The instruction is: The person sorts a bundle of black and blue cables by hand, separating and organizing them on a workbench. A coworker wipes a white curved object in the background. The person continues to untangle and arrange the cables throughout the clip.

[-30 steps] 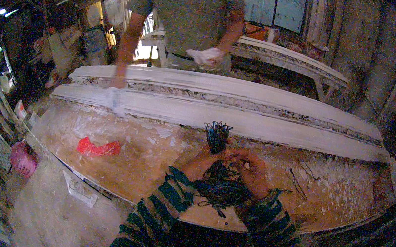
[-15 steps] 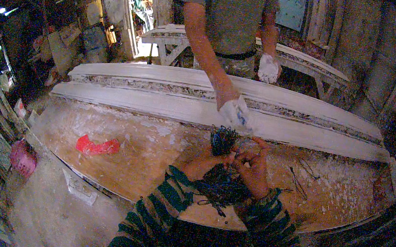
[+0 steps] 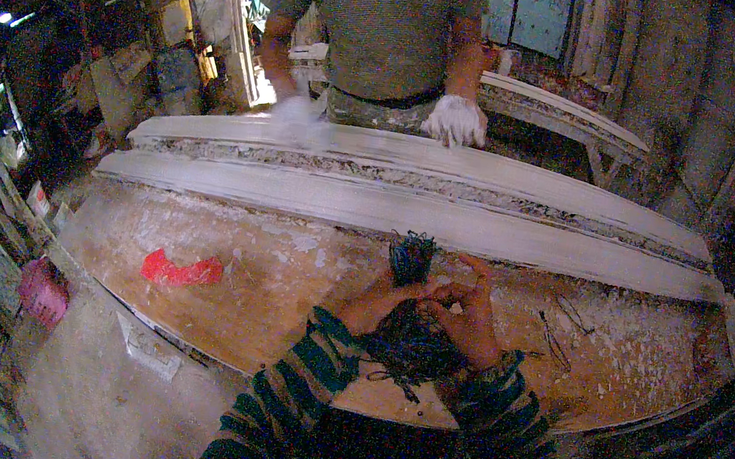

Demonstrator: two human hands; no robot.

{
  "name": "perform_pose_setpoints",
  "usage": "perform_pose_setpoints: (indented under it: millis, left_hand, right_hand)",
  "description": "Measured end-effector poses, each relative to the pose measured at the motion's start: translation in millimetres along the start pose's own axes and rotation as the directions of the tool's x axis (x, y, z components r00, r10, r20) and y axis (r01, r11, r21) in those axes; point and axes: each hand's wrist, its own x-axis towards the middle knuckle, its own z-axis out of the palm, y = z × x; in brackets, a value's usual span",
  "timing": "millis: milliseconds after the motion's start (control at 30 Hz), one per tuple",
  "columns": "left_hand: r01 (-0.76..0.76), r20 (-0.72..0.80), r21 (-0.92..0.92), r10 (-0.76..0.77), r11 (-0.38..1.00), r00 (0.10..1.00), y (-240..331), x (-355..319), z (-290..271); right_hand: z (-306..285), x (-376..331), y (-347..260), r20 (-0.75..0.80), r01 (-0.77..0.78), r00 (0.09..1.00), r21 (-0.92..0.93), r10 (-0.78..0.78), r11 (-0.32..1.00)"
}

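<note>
My left hand [image 3: 384, 304] is closed around a bundle of thin dark strands [image 3: 410, 256], whose looped ends stick up above the fist. Beside it, my right hand [image 3: 472, 316] has thumb and fingers pinched together close to the left fingers, one finger stretched away. Whatever the pinch holds is too small to tell. Under both hands lies a tangled heap of similar dark strands [image 3: 415, 345]. A few loose strand loops [image 3: 554, 343] rest on the wooden tabletop [image 3: 284, 297] to the right.
Two long white mouldings [image 3: 406, 216] span the table beyond my hands. Behind them stands a person [image 3: 379, 36] with white-coated hands. A red curved piece [image 3: 181, 270] lies to the left. A pink basket [image 3: 44, 291] is at the lower left, by the floor.
The other person has drawn an arm back from the near moulding and now stands upright with both hands by the far moulding. My hands stay close together; the right fingers have shifted slightly.
</note>
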Motion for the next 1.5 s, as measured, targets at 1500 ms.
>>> perform_pose_setpoints:
  millis: [1500]
  left_hand:
    - [0.013, -0.044, -0.222, -0.023, 0.975, 0.999, 7, 6, -17]
  right_hand:
    - [-26, 13, 12, 0.015, -0.224, 0.974, 0.239, 0.227, 0.945]
